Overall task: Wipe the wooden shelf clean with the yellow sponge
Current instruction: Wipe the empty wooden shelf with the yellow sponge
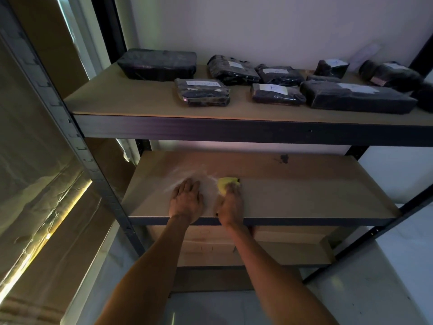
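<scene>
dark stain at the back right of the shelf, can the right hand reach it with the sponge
Probably yes: the wooden shelf between the right hand, gripping the yellow sponge, and the dark stain is bare, and the upper shelf leaves a gap above.

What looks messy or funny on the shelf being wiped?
Two things. A dark blotch sits near the back of the wooden shelf, right of the middle, like a stain. A whitish smear spreads around the left hand, which rests flat on the shelf, beside the yellow sponge that the right hand grips. Nothing looks broken.
</scene>
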Tool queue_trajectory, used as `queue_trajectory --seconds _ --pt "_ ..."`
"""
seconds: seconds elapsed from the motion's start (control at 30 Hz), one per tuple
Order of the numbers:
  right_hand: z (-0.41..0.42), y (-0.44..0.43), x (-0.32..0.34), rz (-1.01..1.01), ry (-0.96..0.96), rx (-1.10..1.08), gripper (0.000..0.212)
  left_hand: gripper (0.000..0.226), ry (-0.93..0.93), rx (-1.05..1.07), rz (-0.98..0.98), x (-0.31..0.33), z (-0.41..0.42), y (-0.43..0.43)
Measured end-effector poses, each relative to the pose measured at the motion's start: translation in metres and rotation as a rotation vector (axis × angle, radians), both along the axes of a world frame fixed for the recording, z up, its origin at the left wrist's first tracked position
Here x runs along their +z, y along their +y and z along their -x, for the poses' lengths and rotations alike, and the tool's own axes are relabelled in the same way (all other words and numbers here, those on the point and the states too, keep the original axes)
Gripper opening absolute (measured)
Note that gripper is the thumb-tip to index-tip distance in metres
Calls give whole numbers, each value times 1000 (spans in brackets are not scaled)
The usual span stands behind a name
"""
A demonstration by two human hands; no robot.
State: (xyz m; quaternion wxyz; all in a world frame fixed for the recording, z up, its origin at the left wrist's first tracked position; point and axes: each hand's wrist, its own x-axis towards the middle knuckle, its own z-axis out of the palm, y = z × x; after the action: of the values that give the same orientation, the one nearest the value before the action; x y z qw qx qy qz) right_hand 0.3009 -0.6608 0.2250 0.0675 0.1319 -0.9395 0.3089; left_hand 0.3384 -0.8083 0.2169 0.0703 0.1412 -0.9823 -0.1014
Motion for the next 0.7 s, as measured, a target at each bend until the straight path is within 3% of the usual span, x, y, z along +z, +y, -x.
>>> queue_trajectory --seconds 0.13,0.23,0.33,0.47,0.57,0.7 --pt "6 4 16 90 -58 -55 44 52 2 -44 -20 1 -3 -11" --pt "13 36 8 -31 -24 -195 54 51 1 -38 -6 1 -8 -20" --pt "1 22 3 -87 -75 -151 56 51 4 -21 0 0 -8 -19" --pt "-4 -27 6 33 -63 24 44 52 16 -27 -9 2 -8 -18" --pt "8 -11 17 199 -104 -38 39 53 16 -38 -14 3 -10 -21" --pt "27 25 6 -34 -75 -210 47 53 0 -24 4 1 -8 -19"
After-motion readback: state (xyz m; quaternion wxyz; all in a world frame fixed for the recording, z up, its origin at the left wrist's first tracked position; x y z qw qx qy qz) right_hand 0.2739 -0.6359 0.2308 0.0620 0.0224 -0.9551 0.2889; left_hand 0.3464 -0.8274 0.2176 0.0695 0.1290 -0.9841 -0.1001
